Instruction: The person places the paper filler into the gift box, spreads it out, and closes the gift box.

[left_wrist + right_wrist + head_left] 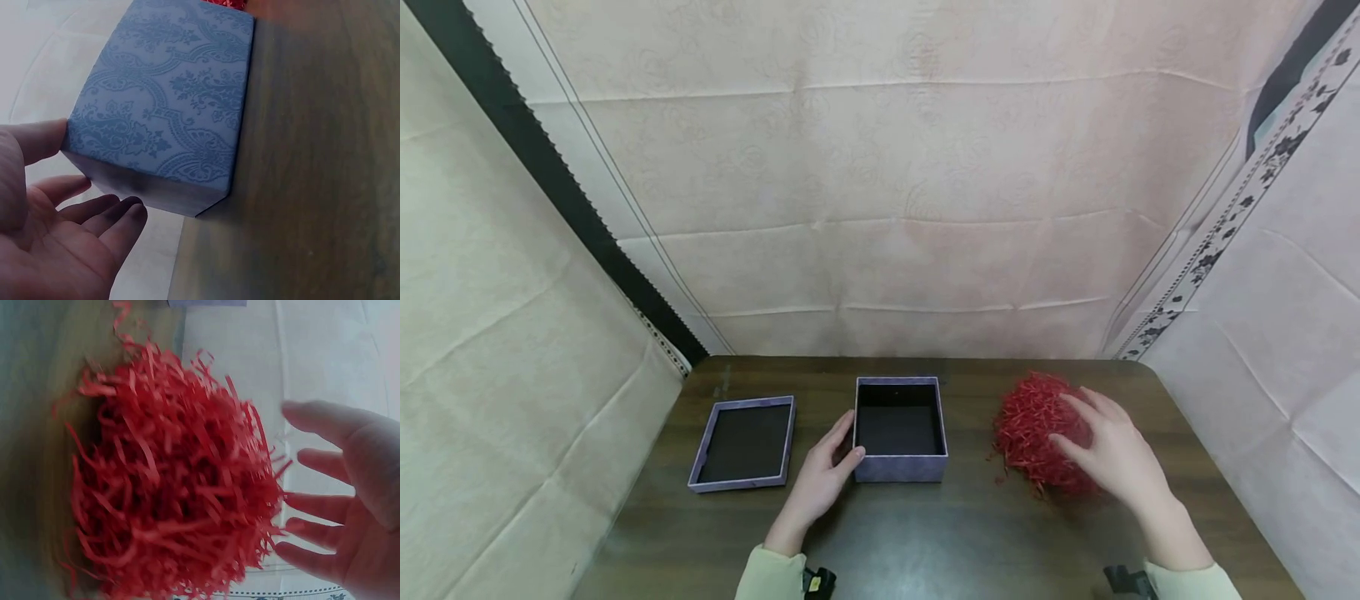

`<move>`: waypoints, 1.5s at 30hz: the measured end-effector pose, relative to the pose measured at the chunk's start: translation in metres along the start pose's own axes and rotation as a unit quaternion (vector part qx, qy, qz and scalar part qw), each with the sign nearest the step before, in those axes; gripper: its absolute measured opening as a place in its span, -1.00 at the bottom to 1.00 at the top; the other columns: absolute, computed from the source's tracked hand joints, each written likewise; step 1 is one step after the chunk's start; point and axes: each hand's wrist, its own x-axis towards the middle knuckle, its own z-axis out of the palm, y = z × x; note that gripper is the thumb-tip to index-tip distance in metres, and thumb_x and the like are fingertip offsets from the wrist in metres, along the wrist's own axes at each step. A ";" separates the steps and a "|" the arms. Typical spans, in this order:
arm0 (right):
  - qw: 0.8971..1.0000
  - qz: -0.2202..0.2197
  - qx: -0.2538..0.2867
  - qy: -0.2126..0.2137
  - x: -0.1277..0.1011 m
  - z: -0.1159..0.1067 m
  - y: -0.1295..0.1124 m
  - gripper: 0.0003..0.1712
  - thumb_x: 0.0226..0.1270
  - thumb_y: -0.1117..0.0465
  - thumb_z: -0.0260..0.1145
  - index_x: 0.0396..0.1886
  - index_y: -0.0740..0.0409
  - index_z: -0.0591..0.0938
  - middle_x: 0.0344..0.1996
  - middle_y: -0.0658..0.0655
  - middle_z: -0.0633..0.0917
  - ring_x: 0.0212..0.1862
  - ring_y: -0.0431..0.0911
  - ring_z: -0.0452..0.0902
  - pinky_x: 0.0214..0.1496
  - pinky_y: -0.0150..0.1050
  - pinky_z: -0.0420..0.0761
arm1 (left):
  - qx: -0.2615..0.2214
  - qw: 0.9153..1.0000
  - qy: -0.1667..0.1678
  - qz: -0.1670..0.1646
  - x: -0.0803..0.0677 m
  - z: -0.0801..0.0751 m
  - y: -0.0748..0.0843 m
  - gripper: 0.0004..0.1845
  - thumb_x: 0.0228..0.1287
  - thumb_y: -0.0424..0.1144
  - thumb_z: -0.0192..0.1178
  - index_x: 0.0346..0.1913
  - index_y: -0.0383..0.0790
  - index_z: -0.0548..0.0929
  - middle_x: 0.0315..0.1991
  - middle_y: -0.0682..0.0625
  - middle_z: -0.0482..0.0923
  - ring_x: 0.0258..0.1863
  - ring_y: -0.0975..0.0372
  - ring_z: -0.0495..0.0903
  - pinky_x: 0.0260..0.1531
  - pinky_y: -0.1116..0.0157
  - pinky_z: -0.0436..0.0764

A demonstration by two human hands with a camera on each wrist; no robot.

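A lidless purple-blue box [901, 468] with a damask pattern on its outside [169, 94] and a black inside stands on the table. At its left side is my left hand [822, 479]; in the left wrist view the thumb [44, 140] touches a corner edge and the other fingers reach along the side, loosely extended. A heap of red shredded paper [1037, 433] lies to the right of the box. My right hand [1116, 454] hovers at the heap's right side, fingers spread. In the right wrist view the fingertips [294, 500] are right at the strands, with nothing gripped.
The box's lid [741, 483] lies upside down on the left of the dark wooden table [925, 542], its black inside facing up. A few loose red strands [1000, 479] lie beside the heap. Pale cloth walls [910, 208] stand behind and at both sides.
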 end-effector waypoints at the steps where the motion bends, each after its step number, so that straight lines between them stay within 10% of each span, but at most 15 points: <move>1: 1.000 0.006 -0.005 -0.017 0.002 -0.002 0.002 -0.14 0.26 -0.08 0.63 0.44 0.24 0.58 0.43 0.56 0.44 0.41 0.56 0.31 0.24 0.65 0.38 | 0.008 1.000 -0.001 0.003 0.000 -0.001 0.000 -0.30 0.60 -0.22 0.26 0.65 -0.29 0.29 0.65 -0.28 0.19 0.61 -0.12 0.21 0.48 -0.12 0.32; 14: 0.987 0.025 0.001 -0.156 0.019 0.014 0.026 0.31 -0.15 -0.19 0.80 0.64 -0.06 0.38 0.56 0.53 0.24 0.45 0.61 0.19 0.12 0.74 0.39 | 0.012 1.000 -0.009 -0.011 0.006 -0.010 0.003 -0.26 0.47 -0.16 0.42 0.61 -0.23 0.41 0.66 -0.22 0.19 0.60 -0.15 0.25 0.45 -0.13 0.39; 27: 0.989 0.022 -0.015 -0.143 0.018 0.029 0.033 0.10 -0.15 0.15 0.79 0.51 0.05 0.53 0.35 0.51 0.46 0.30 0.56 0.41 -0.07 0.53 0.65 | -0.008 1.000 -0.005 -0.014 0.005 -0.008 0.002 -0.26 0.45 -0.15 0.44 0.60 -0.23 0.43 0.66 -0.21 0.20 0.60 -0.14 0.25 0.45 -0.12 0.37; 45: 0.994 0.029 0.012 -0.101 0.015 -0.013 0.020 -0.21 0.12 0.28 0.61 0.40 0.26 0.59 0.21 0.44 0.67 0.21 0.44 0.60 0.13 0.50 0.59 | -0.018 1.000 0.000 -0.012 0.006 -0.009 -0.001 -0.28 0.43 -0.16 0.47 0.58 -0.10 0.47 0.66 -0.21 0.20 0.61 -0.10 0.25 0.46 -0.10 0.37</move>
